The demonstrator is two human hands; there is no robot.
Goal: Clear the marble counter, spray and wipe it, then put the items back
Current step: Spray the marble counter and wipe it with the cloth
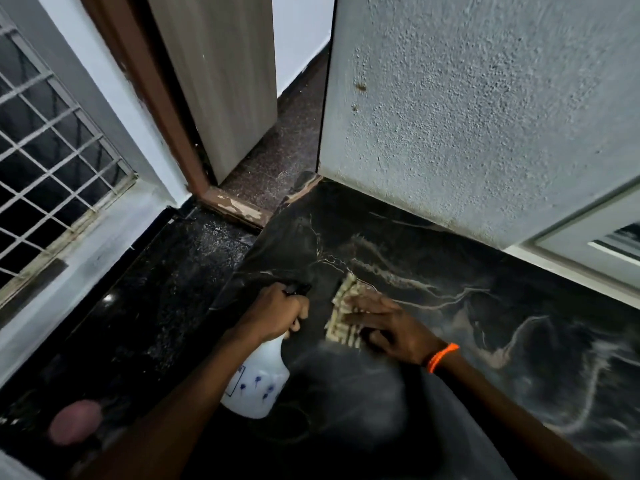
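Observation:
The black marble counter [467, 306] with pale veins fills the lower right. My left hand [273, 313] grips the neck of a white spray bottle [258, 379] with blue drop marks; its black nozzle points toward the wall. My right hand [384, 323], an orange band at the wrist, presses flat on a beige checked cloth [341, 315] lying on the marble just right of the bottle. The cloth's right half is hidden under my fingers.
A rough grey wall [485, 116] backs the counter. A dark speckled ledge [166, 289] runs left under a barred window [45, 168]. A brown door frame [228, 202] and a wooden door [225, 81] stand at the corner. A pink blurred object [74, 422] sits bottom left.

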